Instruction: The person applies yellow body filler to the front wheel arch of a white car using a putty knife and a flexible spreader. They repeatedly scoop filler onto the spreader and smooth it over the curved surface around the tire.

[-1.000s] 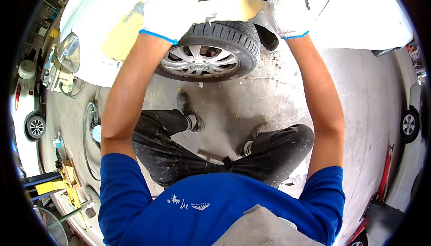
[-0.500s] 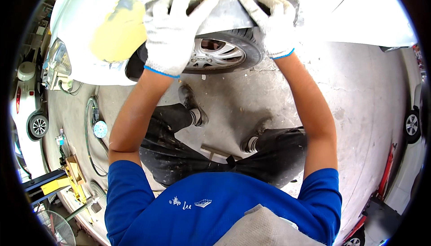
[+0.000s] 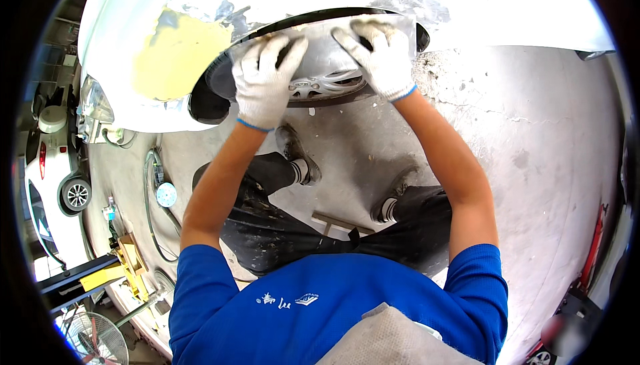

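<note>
At upper centre, a curved silver-grey panel [image 3: 318, 56] is held by the white-gloved left hand [image 3: 263, 86] and white-gloved right hand [image 3: 387, 64], before a silver-spoked wheel [image 3: 327, 87].

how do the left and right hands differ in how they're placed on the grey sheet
The left hand is on the left part of the grey sheet, the right hand nearer its right end. The left hand sits lower in the picture, the right hand higher. The left hand points roughly upward, the right hand slants up-left. Both wear white, blue-edged gloves.
</note>
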`<action>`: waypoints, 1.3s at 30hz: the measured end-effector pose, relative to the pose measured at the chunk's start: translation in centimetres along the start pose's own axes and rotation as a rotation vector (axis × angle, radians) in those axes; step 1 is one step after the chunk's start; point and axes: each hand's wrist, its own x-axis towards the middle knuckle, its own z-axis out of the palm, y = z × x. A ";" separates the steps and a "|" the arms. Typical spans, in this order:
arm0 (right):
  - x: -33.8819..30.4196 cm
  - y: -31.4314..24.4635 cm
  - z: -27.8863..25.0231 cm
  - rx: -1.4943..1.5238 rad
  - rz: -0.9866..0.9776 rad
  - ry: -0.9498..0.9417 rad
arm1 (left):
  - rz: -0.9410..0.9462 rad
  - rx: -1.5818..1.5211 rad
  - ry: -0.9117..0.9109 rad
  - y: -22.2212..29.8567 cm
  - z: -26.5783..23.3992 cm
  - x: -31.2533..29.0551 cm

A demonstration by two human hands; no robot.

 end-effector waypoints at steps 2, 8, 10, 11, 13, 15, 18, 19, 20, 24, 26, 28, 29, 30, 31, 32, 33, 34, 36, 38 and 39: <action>-0.4 0.0 -1.0 0.003 -0.021 0.043 | -0.032 -0.040 -0.104 1.1 -2.1 0.0; 7.7 2.8 -7.2 -0.146 -0.075 0.153 | 0.078 0.044 0.047 -1.3 -8.5 8.5; 10.4 4.7 -7.7 -0.129 -0.085 0.150 | 0.025 0.078 0.003 -1.5 -9.5 10.7; 11.5 5.4 -7.7 -0.122 -0.084 0.133 | -0.022 0.089 -0.028 -1.7 -9.5 11.5; 12.9 5.9 -7.8 -0.124 -0.069 0.105 | -0.057 0.184 -0.089 -1.9 -9.3 12.9; 13.9 6.0 -7.6 -0.138 -0.063 0.091 | -0.034 0.227 -0.069 -3.7 -8.4 13.3; 13.7 5.3 -7.2 -0.146 -0.037 0.079 | -0.070 0.206 -0.049 -3.9 -7.6 13.0; 13.5 5.2 -6.8 -0.142 -0.030 0.067 | -0.068 0.184 -0.042 -3.9 -7.2 12.7; 13.0 5.1 -6.4 -0.134 -0.027 0.050 | -0.091 0.166 -0.073 -3.5 -7.2 12.1; 11.6 4.9 -7.3 -0.148 -0.053 0.015 | -0.051 0.067 -0.081 -3.5 -7.4 11.2; 12.0 5.1 -8.1 -0.171 -0.053 0.020 | -0.027 0.062 -0.062 -3.5 -8.0 11.8; 12.9 5.6 -8.4 -0.172 -0.054 0.038 | -0.013 0.059 -0.022 -3.5 -8.5 12.7; 13.5 6.0 -8.4 -0.171 -0.054 0.044 | -0.030 0.077 -0.048 -3.1 -8.8 13.5; 14.2 6.1 -8.2 -0.160 -0.056 0.054 | -0.033 0.136 -0.041 -3.7 -8.5 13.8; 14.6 6.0 -8.1 -0.159 -0.056 0.060 | -0.036 0.192 -0.037 -4.1 -8.3 14.0; 14.7 6.0 -8.0 -0.152 -0.052 0.070 | -0.034 0.228 -0.032 -4.4 -8.0 14.0; 14.7 5.8 -7.6 -0.152 -0.050 0.073 | -0.036 0.237 -0.034 -4.5 -7.8 13.7; 14.5 5.6 -7.4 -0.146 -0.045 0.076 | -0.043 0.241 -0.036 -4.5 -7.7 13.6; 14.3 5.7 -6.8 -0.137 -0.033 0.085 | -0.057 0.229 -0.045 -4.3 -7.6 13.5; 13.4 5.4 -6.5 -0.125 -0.021 0.083 | -0.070 0.202 -0.070 -3.7 -7.4 12.9; 12.7 5.2 -6.3 -0.118 -0.012 0.084 | -0.072 0.192 -0.081 -3.3 -7.3 12.5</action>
